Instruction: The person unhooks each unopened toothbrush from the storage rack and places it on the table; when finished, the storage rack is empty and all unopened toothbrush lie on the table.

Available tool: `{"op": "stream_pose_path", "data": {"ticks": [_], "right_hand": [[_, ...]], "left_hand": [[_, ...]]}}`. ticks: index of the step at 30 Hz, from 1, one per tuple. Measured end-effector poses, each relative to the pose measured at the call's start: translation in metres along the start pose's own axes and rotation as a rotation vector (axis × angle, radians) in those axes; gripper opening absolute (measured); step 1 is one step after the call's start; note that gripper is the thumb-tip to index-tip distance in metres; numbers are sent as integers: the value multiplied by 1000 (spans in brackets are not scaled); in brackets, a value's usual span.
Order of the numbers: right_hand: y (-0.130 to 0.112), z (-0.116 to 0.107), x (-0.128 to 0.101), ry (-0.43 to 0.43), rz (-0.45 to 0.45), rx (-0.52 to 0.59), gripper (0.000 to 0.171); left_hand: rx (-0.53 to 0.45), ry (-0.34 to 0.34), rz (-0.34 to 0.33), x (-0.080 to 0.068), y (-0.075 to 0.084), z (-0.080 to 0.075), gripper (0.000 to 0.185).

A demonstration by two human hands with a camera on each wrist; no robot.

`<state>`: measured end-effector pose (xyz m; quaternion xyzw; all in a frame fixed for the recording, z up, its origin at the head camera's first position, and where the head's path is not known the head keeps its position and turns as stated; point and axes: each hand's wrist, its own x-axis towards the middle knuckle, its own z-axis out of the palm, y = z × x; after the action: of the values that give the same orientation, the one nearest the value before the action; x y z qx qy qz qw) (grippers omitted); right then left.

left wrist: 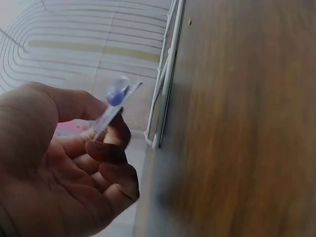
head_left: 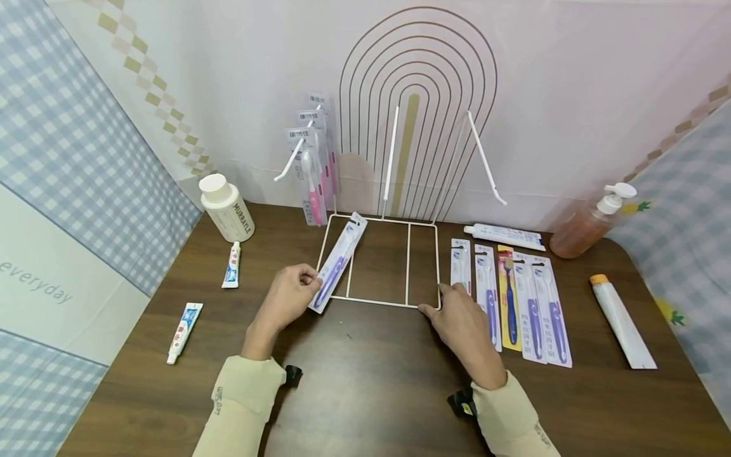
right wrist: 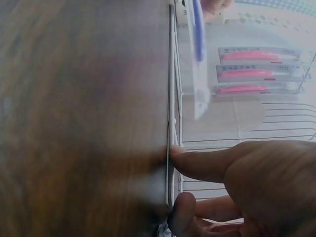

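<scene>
We are pinching a purple toothbrush pack (head_left: 338,263) in our left hand (head_left: 288,296), lifting it clear over the white wire rack (head_left: 408,265) base, likely for hanging. Our right hand (head_left: 459,320) is pressing straight fingers on the rack's front corner, steadying it. Pink packs (head_left: 313,174) are hanging on the left hook; more packs (head_left: 533,308) are lying beside the rack on the table (head_left: 371,387).

Dark wooden table (head_left: 365,393) carrying everything. White wire rack (head_left: 408,266) standing on it at back centre. Row of packaged toothbrushes (head_left: 514,298) lying flat right of rack, toothpaste tube (head_left: 505,236) lying behind them. Orange-capped tube (head_left: 622,320) and pump bottle (head_left: 588,225) sitting far right. White bottle (head_left: 225,208) standing back left, two small tubes (head_left: 231,265) lying nearby.
</scene>
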<state>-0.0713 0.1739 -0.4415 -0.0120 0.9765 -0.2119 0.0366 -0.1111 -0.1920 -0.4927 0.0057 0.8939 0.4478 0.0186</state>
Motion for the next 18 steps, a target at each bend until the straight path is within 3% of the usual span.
{"op": "stream_pose_path", "data": {"ticks": [2, 8, 9, 12, 18], "right_hand": [[0, 1, 1, -2, 2, 0, 68], [3, 6, 2, 12, -5, -6, 70], [0, 2, 1, 0, 6, 1, 69], [2, 4, 3, 2, 5, -2, 68], [11, 12, 7, 6, -5, -10, 70]], "left_hand": [[-10, 6, -22, -5, 2, -7, 14], [-18, 21, -118, -6, -17, -23, 16], [3, 27, -146, -1, -28, -24, 15], [46, 31, -171, -1, -38, -34, 16], [106, 17, -225, -4, -46, -48, 16]]}}
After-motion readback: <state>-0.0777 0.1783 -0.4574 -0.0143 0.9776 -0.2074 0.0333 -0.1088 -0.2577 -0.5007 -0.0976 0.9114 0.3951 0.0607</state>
